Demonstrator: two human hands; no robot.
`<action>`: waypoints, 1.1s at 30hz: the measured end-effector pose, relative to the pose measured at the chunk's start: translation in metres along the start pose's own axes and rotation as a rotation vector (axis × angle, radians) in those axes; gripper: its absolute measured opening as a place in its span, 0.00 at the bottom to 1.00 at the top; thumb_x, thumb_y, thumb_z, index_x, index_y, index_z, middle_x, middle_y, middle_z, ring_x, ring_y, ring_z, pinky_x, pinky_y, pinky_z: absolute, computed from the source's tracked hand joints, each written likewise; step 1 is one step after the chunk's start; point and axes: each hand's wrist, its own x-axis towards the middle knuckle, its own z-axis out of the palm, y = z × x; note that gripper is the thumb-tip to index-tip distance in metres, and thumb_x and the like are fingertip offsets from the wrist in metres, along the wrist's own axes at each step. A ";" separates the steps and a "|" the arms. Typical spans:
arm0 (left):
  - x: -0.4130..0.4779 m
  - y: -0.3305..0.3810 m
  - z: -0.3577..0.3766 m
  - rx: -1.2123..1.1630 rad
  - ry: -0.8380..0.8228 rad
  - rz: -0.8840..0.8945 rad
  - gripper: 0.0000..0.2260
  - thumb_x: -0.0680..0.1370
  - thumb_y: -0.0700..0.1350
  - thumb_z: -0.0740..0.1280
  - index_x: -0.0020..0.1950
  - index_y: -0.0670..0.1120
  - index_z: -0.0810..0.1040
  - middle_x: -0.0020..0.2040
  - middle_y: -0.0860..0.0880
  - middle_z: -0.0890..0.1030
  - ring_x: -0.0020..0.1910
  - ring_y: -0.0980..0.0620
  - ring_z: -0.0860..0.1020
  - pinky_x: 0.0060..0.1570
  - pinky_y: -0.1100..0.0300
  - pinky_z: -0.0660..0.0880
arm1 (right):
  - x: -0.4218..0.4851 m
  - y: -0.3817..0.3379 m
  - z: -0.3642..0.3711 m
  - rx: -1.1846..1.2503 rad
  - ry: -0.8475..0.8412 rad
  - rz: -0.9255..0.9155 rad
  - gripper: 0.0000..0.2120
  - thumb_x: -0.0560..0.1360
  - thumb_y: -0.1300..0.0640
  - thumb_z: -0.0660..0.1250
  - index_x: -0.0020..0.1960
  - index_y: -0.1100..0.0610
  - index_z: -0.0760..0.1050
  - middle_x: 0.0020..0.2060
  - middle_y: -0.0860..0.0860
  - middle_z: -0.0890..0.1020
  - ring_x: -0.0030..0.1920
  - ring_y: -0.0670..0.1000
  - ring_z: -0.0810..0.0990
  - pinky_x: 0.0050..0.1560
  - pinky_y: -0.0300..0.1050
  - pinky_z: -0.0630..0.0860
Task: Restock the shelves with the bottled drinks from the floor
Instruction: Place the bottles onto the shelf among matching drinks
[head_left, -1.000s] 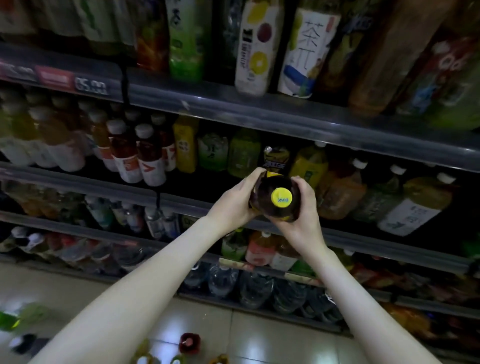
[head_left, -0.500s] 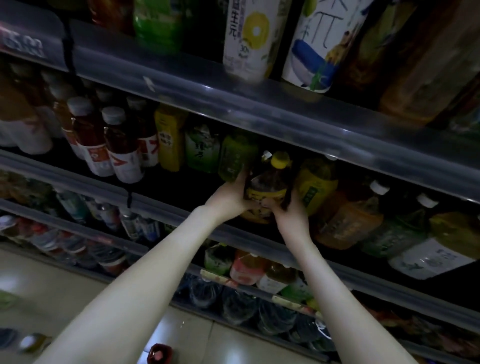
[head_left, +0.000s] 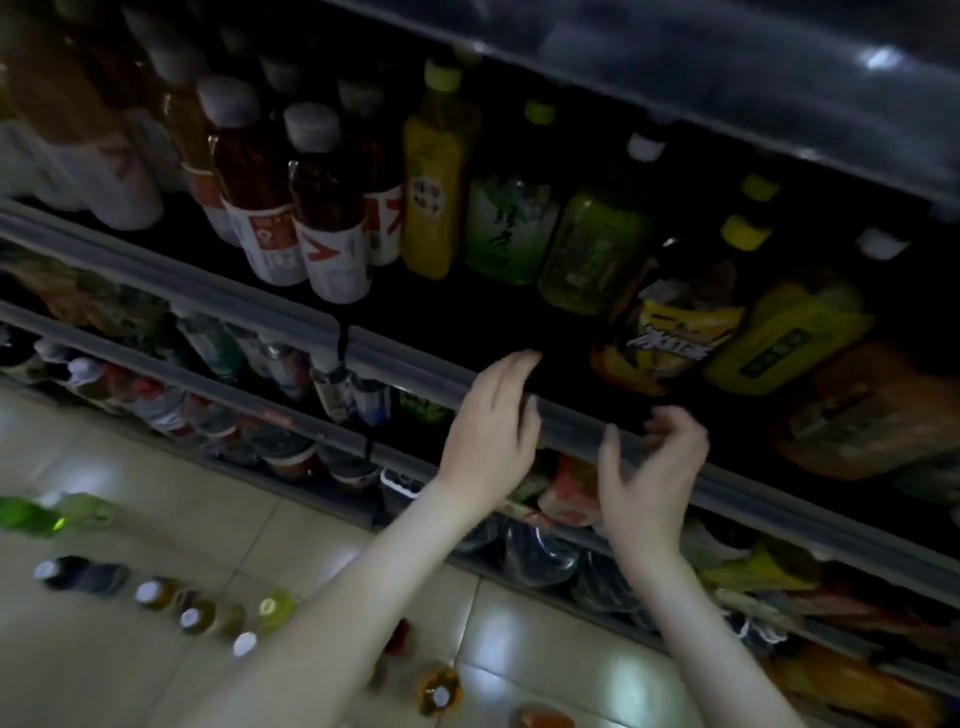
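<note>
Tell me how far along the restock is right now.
Done: the yellow-labelled dark bottle stands behind the shelf rail among other drinks. In hand: nothing; the left hand and right hand hover empty at that rail. Left: several floor bottles wait at lower left.

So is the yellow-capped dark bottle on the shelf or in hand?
On the shelf: bottle stands there, left hand and right hand empty.
</note>
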 end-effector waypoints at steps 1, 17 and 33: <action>-0.019 -0.014 -0.002 0.025 0.102 0.072 0.18 0.78 0.38 0.61 0.68 0.40 0.69 0.65 0.41 0.72 0.65 0.47 0.69 0.67 0.56 0.66 | -0.021 -0.001 0.008 -0.013 -0.059 -0.093 0.15 0.76 0.61 0.66 0.59 0.62 0.67 0.49 0.58 0.72 0.49 0.53 0.69 0.50 0.37 0.63; -0.130 -0.169 0.069 0.192 -0.312 -0.050 0.24 0.73 0.43 0.55 0.70 0.44 0.66 0.71 0.41 0.70 0.70 0.44 0.62 0.71 0.45 0.60 | -0.062 0.047 0.161 -0.353 -0.435 0.454 0.30 0.80 0.46 0.60 0.76 0.55 0.55 0.72 0.62 0.60 0.69 0.65 0.63 0.63 0.59 0.69; -0.139 -0.120 0.038 -0.074 -0.539 -0.260 0.45 0.76 0.48 0.70 0.73 0.61 0.35 0.79 0.48 0.50 0.77 0.47 0.54 0.68 0.50 0.67 | -0.110 -0.004 0.074 0.115 -0.216 0.427 0.10 0.75 0.53 0.69 0.49 0.46 0.67 0.42 0.39 0.75 0.42 0.34 0.75 0.40 0.40 0.71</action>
